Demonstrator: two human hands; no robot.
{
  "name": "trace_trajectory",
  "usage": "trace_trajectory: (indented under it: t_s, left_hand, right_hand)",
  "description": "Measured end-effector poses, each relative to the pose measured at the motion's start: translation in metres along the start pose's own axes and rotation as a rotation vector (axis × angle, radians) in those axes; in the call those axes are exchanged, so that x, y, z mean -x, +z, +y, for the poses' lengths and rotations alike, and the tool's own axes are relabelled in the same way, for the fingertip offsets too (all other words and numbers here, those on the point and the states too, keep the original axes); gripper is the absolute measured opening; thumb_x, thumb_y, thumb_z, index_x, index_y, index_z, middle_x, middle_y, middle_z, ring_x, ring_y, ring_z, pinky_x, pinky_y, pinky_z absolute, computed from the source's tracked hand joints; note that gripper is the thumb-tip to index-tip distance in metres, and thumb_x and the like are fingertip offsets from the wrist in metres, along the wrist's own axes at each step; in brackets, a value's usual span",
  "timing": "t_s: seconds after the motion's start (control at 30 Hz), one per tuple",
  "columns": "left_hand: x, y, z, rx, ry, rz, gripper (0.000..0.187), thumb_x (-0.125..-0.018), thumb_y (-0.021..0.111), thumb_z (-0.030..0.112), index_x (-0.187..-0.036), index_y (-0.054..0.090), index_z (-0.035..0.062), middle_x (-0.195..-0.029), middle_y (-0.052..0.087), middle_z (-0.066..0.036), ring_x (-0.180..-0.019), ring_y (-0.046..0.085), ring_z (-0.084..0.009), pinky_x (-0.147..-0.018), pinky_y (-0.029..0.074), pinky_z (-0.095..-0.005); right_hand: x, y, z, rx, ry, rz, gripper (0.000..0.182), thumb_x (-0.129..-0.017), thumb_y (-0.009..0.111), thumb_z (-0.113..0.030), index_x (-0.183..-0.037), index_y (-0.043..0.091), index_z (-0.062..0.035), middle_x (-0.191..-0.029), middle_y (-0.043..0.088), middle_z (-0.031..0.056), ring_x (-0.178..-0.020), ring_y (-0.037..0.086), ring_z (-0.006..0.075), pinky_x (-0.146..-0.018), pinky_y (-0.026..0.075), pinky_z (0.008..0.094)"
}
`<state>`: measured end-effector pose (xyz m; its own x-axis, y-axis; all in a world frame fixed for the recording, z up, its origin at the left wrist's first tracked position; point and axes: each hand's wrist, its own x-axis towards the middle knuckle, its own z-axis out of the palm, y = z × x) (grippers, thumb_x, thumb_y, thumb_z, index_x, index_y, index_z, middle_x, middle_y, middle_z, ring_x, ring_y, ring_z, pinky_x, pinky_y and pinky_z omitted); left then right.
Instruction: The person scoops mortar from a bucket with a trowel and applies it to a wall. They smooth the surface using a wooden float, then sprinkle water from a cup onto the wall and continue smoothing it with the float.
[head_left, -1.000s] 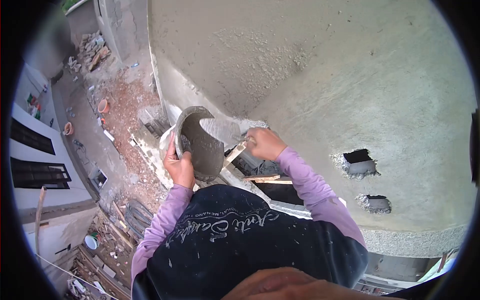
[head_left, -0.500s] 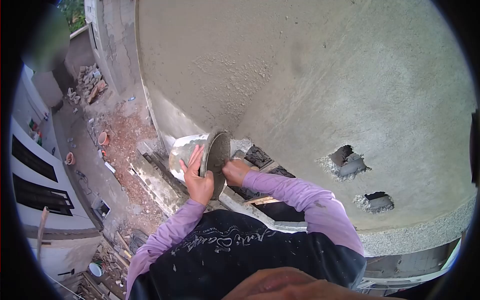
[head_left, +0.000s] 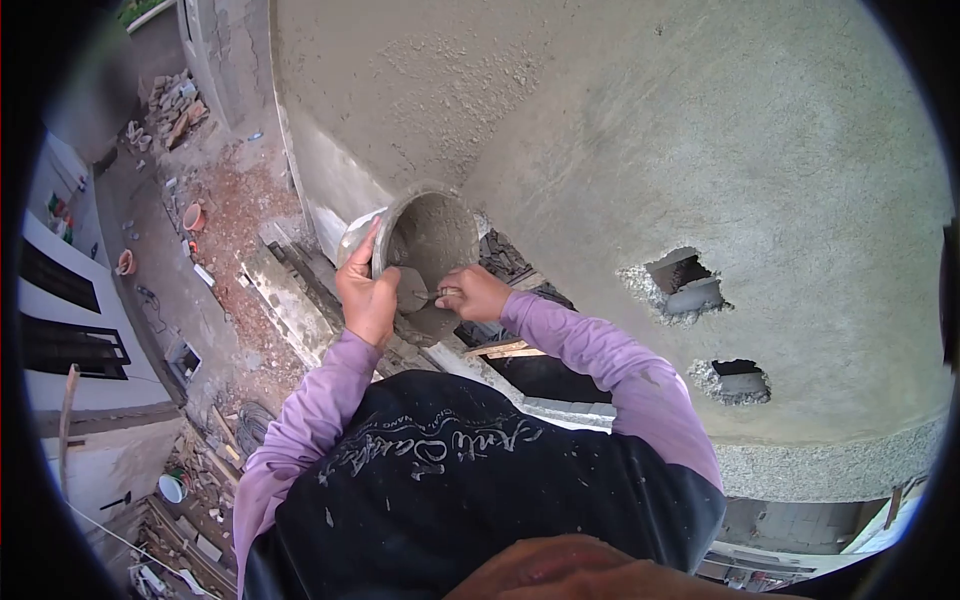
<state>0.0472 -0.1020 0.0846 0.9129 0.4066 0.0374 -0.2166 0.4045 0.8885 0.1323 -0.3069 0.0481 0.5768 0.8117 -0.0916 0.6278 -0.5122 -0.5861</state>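
Observation:
A cement-smeared bucket (head_left: pixel 455 235) lies tilted, with its mouth facing me and grey mortar inside. My left hand (head_left: pixel 368 298) grips its left rim, thumb on the near side and fingers along the outer wall. My right hand (head_left: pixel 474 294) is closed around the handle of a small trowel (head_left: pixel 412 290), whose blade is at the bucket's mouth near my left thumb. Wet grey plaster (head_left: pixel 450 90) with a rough patch covers the surface beyond the bucket.
Two broken holes (head_left: pixel 688 283) (head_left: pixel 740 382) pierce the concrete surface on the right. Wooden boards (head_left: pixel 505 348) cross an opening beside my right forearm. Far below on the left are rubble (head_left: pixel 175 108), orange buckets (head_left: pixel 194 217) and a white building (head_left: pixel 75 345).
The bucket has tipped so its mouth shows more openly. My right hand has drawn back from inside it, and the trowel blade now shows. The whole view has shifted slightly.

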Motion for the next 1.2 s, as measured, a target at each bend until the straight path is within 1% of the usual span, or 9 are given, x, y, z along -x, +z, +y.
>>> trace_trajectory:
  t_s: [0.03,0.13,0.2,0.37,0.57,0.9,1.0,1.07,1.2]
  left_hand:
    - [-0.002,-0.003,0.002,0.067,-0.07,0.11,0.062,-0.073,0.045,-0.014,-0.132,0.059,-0.0025,-0.113,0.068,-0.007,-0.093,0.066,-0.0118,-0.075,0.052,-0.023]
    - [-0.007,-0.027,0.001,0.174,-0.179,0.26,0.059,-0.072,0.047,-0.014,-0.128,0.06,-0.0014,-0.097,0.069,-0.005,-0.073,0.058,-0.0107,-0.066,0.047,-0.024]
    - [-0.006,-0.035,-0.003,0.274,-0.245,0.348,0.055,-0.072,0.049,-0.014,-0.125,0.06,-0.0019,-0.088,0.065,-0.003,-0.072,0.055,-0.0112,-0.066,0.045,-0.024]
    - [0.002,-0.042,-0.004,0.328,-0.294,0.543,0.055,-0.07,0.051,-0.014,-0.123,0.061,-0.0061,-0.09,0.066,-0.004,-0.068,0.053,-0.0096,-0.064,0.043,-0.0228]
    - [0.021,-0.049,0.015,0.375,-0.271,0.43,0.057,-0.07,0.048,-0.015,-0.123,0.063,-0.003,-0.095,0.069,-0.004,-0.071,0.056,-0.0087,-0.064,0.043,-0.0213]
    - [0.025,-0.056,0.032,0.333,-0.19,0.45,0.06,-0.069,0.047,-0.015,-0.126,0.061,-0.0028,-0.098,0.069,-0.004,-0.072,0.057,-0.009,-0.062,0.043,-0.021]
    - [0.029,-0.058,0.041,0.328,-0.227,0.447,0.061,-0.069,0.046,-0.015,-0.126,0.061,-0.0025,-0.097,0.069,-0.005,-0.071,0.057,-0.0095,-0.063,0.044,-0.021]
    - [0.034,-0.058,0.049,0.358,-0.238,0.413,0.061,-0.068,0.046,-0.015,-0.126,0.061,-0.0025,-0.097,0.069,-0.005,-0.072,0.058,-0.0099,-0.064,0.045,-0.021]
    - [0.042,-0.053,0.056,0.32,-0.244,0.4,0.063,-0.068,0.046,-0.015,-0.128,0.06,-0.0035,-0.097,0.069,-0.005,-0.073,0.059,-0.0098,-0.065,0.046,-0.0208]
  right_hand:
    - [0.006,-0.013,-0.011,0.008,0.022,0.037,0.027,-0.087,0.067,-0.024,-0.09,0.069,0.0027,-0.09,0.067,0.0239,-0.089,0.065,0.043,-0.079,0.05,0.0485]
    - [0.016,-0.057,-0.026,0.141,0.121,0.033,0.029,-0.088,0.067,-0.025,-0.095,0.069,0.0027,-0.093,0.067,0.0234,-0.091,0.065,0.0421,-0.08,0.05,0.0476]
    - [0.019,-0.079,-0.037,0.201,0.058,0.126,0.025,-0.084,0.074,-0.02,-0.093,0.067,0.0025,-0.084,0.066,0.0202,-0.078,0.065,0.0398,-0.069,0.049,0.0426]
    - [0.015,-0.132,-0.068,0.338,0.093,0.146,0.025,-0.08,0.079,-0.017,-0.09,0.068,0.0022,-0.081,0.066,0.0181,-0.071,0.064,0.0353,-0.064,0.049,0.0402]
    - [0.007,-0.18,-0.125,0.384,0.058,0.187,0.024,-0.079,0.08,-0.017,-0.09,0.069,0.0017,-0.079,0.065,0.0152,-0.069,0.063,0.0317,-0.062,0.048,0.0386]
    - [0.01,-0.112,-0.101,0.319,-0.005,0.235,0.024,-0.079,0.077,-0.019,-0.087,0.067,0.0021,-0.08,0.065,0.0193,-0.074,0.063,0.0423,-0.066,0.049,0.0451]
    - [0.008,-0.158,-0.149,0.355,-0.048,0.174,0.025,-0.08,0.077,-0.02,-0.089,0.068,0.0016,-0.078,0.065,0.0184,-0.069,0.063,0.0387,-0.063,0.049,0.043]
    - [0.004,-0.195,-0.182,0.319,-0.005,0.119,0.023,-0.084,0.076,-0.021,-0.088,0.069,0.0006,-0.075,0.067,0.0134,-0.062,0.064,0.0273,-0.059,0.049,0.0386]
    - [-0.008,-0.254,-0.184,-0.362,0.176,-0.084,0.024,-0.095,0.067,-0.023,-0.095,0.069,0.0007,-0.074,0.067,0.0061,-0.058,0.062,0.0116,-0.051,0.049,0.0265]
